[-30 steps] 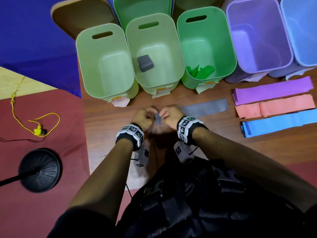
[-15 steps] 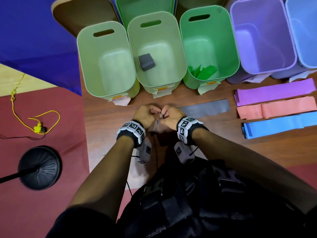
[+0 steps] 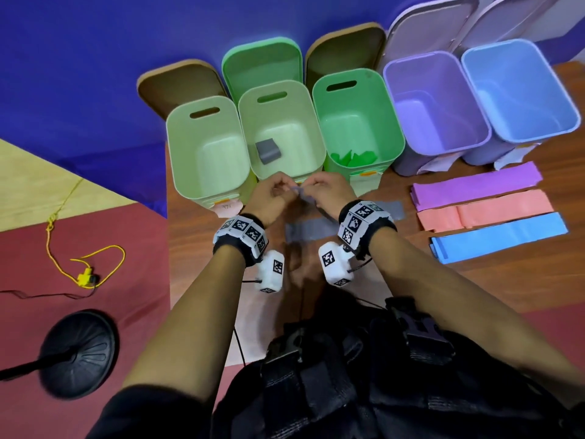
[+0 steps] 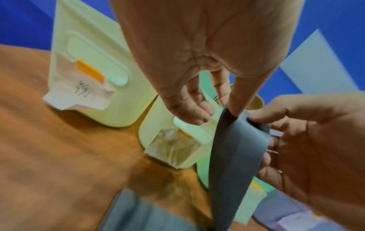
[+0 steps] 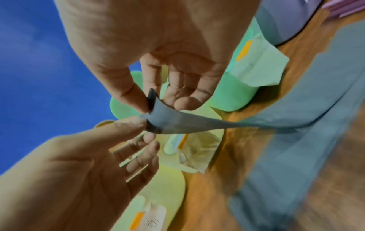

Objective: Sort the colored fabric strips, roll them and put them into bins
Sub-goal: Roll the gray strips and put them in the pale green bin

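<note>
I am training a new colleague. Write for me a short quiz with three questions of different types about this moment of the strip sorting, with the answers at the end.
1. True or false: both hands pinch the end of the same grey strip.
2. Multiple choice: the bin that already holds a grey roll is (A) the leftmost pale green bin, (B) the second pale green bin, (C) the purple bin.
3. Fill in: from far to near, the flat strips on the person's right are purple, ______, blue.

Key
1. True: the left hand and right hand both pinch it.
2. B
3. pink
</note>
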A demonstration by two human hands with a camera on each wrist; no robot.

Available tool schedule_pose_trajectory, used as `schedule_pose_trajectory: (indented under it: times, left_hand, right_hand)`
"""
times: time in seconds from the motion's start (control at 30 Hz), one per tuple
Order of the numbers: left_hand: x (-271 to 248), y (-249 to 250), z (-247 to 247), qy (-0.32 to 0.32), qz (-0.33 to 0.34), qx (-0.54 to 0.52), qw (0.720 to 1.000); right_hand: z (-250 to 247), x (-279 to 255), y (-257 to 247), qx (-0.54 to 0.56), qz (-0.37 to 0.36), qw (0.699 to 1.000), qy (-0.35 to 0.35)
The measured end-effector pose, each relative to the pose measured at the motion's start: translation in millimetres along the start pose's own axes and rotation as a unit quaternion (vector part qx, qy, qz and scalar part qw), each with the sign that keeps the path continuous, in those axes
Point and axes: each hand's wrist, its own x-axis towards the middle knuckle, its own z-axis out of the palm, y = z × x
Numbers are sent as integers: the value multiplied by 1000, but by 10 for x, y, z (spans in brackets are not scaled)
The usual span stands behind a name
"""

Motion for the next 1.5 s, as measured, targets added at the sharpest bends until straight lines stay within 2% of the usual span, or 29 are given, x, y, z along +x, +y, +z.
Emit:
schedule_pose_trajectory:
  times: [0.07, 0.27, 0.43, 0.67, 1.17, 1.27, 1.4, 1.5]
  left_hand:
    - [-19, 132, -27, 16, 27, 3, 999]
    - [-79, 548, -94, 56, 109, -12, 992]
    - [-125, 797, -161, 80, 146, -26, 986]
    - [-171, 963, -238, 82, 195, -36, 977]
    - [-308, 1070, -232, 72, 183, -78, 977]
    - [-275, 1052, -237, 76, 172, -75, 979]
    - [-248, 1059, -231, 84, 165, -75, 980]
    - [-228, 1055, -234, 89, 162, -79, 980]
  right_hand:
    - [-98, -28, -72, 33, -31, 999, 26]
    - [-333, -131, -326, 84, -90, 992, 38]
    - [-474, -214, -548, 125, -130, 983, 32]
    - [-532, -252, -721, 152, -168, 974, 25]
    - [-540, -326, -742, 184, -201, 962, 17]
    - [-565, -321, -736, 192, -194, 962, 11]
    - [-570, -296, -735, 236, -147, 961, -8]
    - [-566, -267, -711, 222, -144, 964, -10]
